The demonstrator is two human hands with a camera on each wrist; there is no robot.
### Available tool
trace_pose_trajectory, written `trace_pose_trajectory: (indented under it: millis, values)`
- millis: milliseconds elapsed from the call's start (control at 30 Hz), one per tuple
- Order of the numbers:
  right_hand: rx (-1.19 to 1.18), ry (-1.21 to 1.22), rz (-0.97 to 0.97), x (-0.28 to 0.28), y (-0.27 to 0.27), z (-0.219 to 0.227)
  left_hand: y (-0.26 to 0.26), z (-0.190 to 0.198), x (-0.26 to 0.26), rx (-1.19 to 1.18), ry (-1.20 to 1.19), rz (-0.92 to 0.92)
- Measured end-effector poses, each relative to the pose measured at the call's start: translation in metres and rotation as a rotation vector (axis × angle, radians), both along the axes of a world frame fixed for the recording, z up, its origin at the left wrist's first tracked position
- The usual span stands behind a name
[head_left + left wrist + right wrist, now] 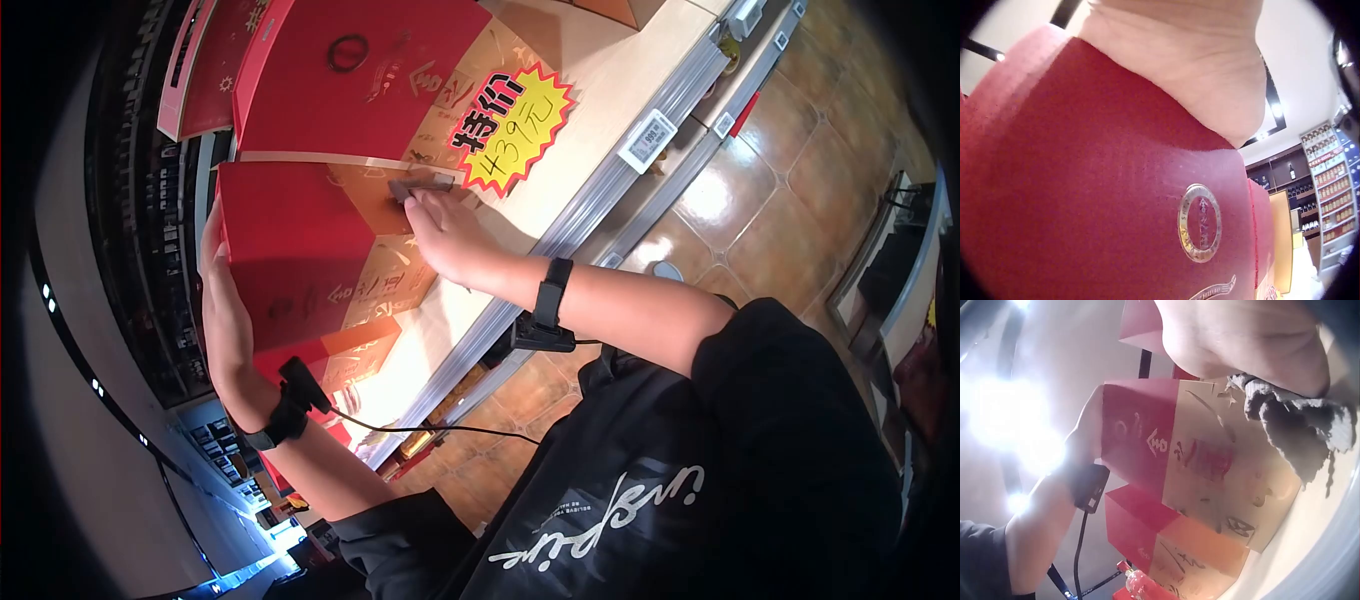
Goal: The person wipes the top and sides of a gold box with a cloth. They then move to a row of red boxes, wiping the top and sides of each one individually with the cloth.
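Observation:
A red and gold gift box point(300, 230) with gold lettering stands on a pale shelf. My left hand point(228, 315) rests along its far red end, fingers extended over the edge. In the left wrist view, that hand's heel point(1210, 81) lies against the red box face point(1104, 169), which bears a round gold emblem; its fingers are hidden. My right hand point(455, 238) grips a grey cloth point(1288, 425) at the gold part of the box, near the shelf. Folds of the cloth hang below the hand in the right wrist view.
Another red box point(340, 80) stands right beside it, with a yellow starburst price sign point(512, 125) at its base. A smaller red and orange box point(1172, 544) stands on the other side. The shelf's metal edge point(590, 190) carries a price tag point(648, 140). Bottle racks point(1335, 187) line the background.

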State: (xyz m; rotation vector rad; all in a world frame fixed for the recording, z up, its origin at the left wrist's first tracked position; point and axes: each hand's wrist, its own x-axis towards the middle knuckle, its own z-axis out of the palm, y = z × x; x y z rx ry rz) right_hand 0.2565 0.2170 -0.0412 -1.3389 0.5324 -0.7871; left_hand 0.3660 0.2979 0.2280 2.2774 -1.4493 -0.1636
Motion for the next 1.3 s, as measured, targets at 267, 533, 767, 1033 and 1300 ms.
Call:
trace_pose_trajectory:
  millis: [267, 533, 767, 1033, 1300]
  values:
    - [-0.075, -0.256, -0.128, -0.006, 0.010, 0.115, 0.004, -0.001, 0.008, -0.018, 0.047, -0.036]
    - [-0.197, -0.595, -0.099, 0.024, -0.004, 0.187, 0.038, -0.001, 0.071, 0.100, -0.199, 0.089]
    - [0.074, -0.018, 0.194, 0.040, -0.038, 0.092, 0.001, 0.000, 0.002, 0.003, 0.016, 0.010]
    - [0.221, 0.233, 0.168, 0.069, -0.043, 0.003, 0.000, -0.001, 0.004, 0.002, -0.038, 0.001]
    - [0.263, 0.067, 0.157, 0.066, -0.064, 0.044, -0.001, -0.002, 0.003, -0.010, -0.052, -0.016]
